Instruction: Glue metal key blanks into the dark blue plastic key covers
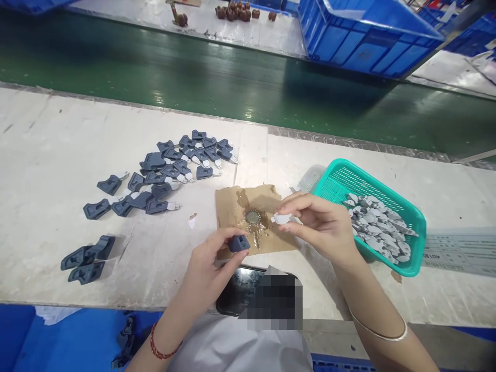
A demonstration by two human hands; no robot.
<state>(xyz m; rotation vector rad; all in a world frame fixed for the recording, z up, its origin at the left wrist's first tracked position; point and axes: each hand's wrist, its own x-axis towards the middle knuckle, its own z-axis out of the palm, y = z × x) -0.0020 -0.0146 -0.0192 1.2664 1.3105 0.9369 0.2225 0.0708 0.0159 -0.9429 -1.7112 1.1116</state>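
In the head view, a scuffed white worktop (46,155) runs up to a long green strip (174,77). Past that lies a pale ledge (132,18) with brown round pieces (234,11) and a large blue crate (360,39). Blue material (58,336) shows below the near edge.

On the worktop, a teal basket (417,243) of grey-white pieces (377,225) sits at the right, partly covered by the right wrist. Dark blue-grey parts (153,161) lie scattered at the left, many with pale tips. A wet-stained brown sheet (228,199) bears a small round disc (253,217); nearer the person is a dark flat device (234,294) (a pixelated patch hides part of it).

The left hand (207,263) pinches a dark part (237,243) over the sheet's near-left portion — thumb and fingers closed on it. The right hand (323,222) grips a pale piece (282,218) between fingertips — the two pieces apart.
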